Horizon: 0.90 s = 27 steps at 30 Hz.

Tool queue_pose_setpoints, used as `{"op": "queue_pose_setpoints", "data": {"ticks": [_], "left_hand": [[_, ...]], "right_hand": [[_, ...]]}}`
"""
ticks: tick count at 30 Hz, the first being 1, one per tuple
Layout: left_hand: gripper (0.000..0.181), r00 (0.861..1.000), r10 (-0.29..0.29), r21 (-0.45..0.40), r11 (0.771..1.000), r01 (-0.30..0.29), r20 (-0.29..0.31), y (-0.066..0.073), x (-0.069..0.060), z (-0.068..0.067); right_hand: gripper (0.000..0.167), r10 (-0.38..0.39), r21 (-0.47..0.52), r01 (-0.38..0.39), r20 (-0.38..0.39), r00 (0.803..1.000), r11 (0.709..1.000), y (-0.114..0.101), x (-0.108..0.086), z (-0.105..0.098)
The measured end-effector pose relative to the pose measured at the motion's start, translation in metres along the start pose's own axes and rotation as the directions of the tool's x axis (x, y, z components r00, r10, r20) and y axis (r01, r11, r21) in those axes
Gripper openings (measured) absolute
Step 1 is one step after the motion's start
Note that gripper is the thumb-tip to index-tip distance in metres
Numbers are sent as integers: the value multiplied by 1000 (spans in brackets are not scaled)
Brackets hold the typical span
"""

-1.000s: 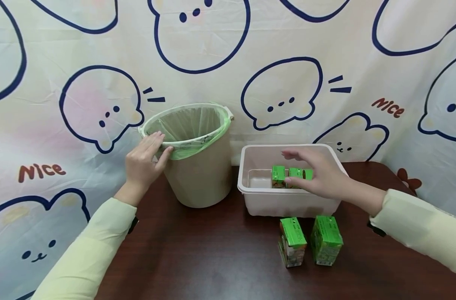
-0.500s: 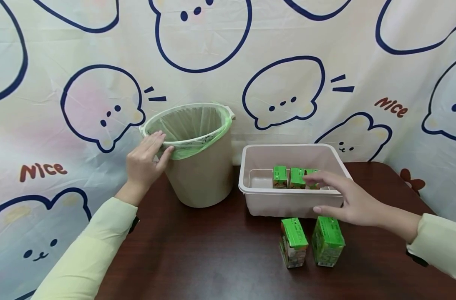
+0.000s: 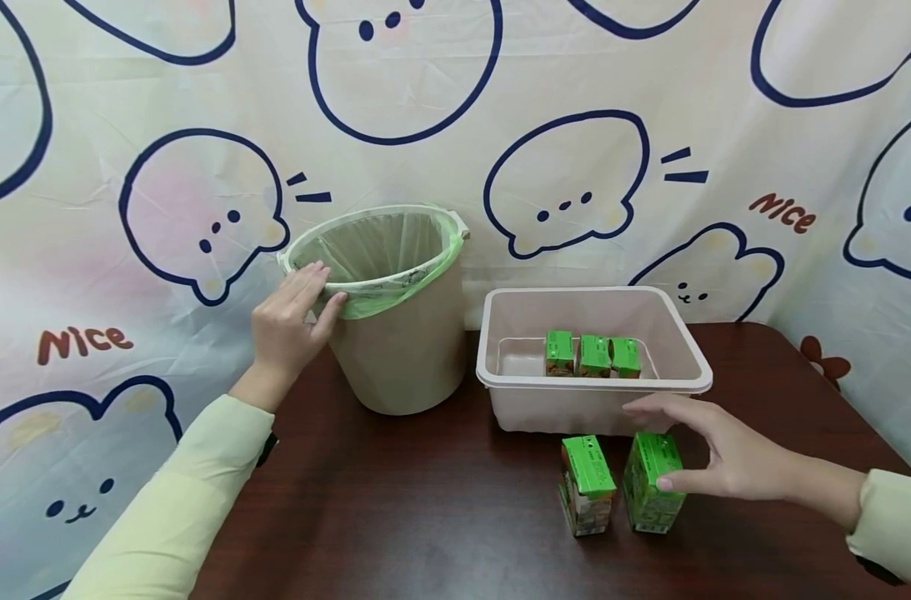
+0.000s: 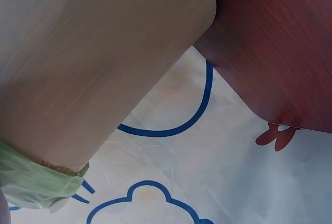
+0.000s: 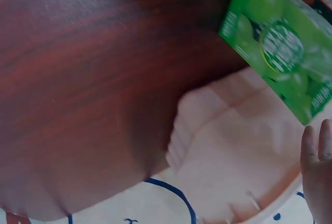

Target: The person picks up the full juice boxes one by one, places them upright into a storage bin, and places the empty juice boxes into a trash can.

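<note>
1. Well, the right hand [image 3: 736, 454] is at the right green box [image 3: 653, 454], thumb and fingers wide apart, holding nothing — I can't tell if the thumb touches it.
2. Just left of that box stands the other green box [image 3: 588, 475], and both are in front of the tub [image 3: 583, 404].
3. The left hand [image 3: 286, 321] is well away, resting on the rim of the bin [image 3: 410, 358] with its fingers straight.
4. Half a second ago the right hand was higher, by the tub's edge. Now it is lower — and the three boxes [image 3: 594, 354] inside show better. The left hand stayed put.
5. The tub is pale pink with round corners. The bin is tan, with a thin, crinkly green bag [image 3: 380, 307]. The table [image 3: 395, 517] is dark and shiny.
</note>
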<state>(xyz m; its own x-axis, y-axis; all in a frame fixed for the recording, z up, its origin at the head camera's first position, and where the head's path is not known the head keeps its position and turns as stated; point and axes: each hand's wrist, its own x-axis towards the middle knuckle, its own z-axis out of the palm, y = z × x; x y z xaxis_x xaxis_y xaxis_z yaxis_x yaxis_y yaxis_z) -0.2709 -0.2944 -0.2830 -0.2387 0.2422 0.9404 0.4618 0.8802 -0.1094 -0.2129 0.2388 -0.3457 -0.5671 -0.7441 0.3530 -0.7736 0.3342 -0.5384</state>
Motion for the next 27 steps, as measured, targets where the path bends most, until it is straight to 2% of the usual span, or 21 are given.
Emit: {"op": "queue_pose_setpoints", "data": {"ticks": [7, 17, 27], "left_hand": [[46, 1000, -3, -1, 1000, 3, 3, 0, 0, 0], [46, 1000, -3, -1, 1000, 3, -3, 0, 0, 1], [47, 1000, -4, 3, 1000, 4, -10, 0, 1, 1]], "right_hand": [[73, 6, 34, -6, -9, 1000, 999, 9, -10, 11], [78, 78, -48, -81, -49, 996, 996, 18, -20, 23], [80, 133, -52, -136, -50, 990, 989, 26, -26, 29]]}}
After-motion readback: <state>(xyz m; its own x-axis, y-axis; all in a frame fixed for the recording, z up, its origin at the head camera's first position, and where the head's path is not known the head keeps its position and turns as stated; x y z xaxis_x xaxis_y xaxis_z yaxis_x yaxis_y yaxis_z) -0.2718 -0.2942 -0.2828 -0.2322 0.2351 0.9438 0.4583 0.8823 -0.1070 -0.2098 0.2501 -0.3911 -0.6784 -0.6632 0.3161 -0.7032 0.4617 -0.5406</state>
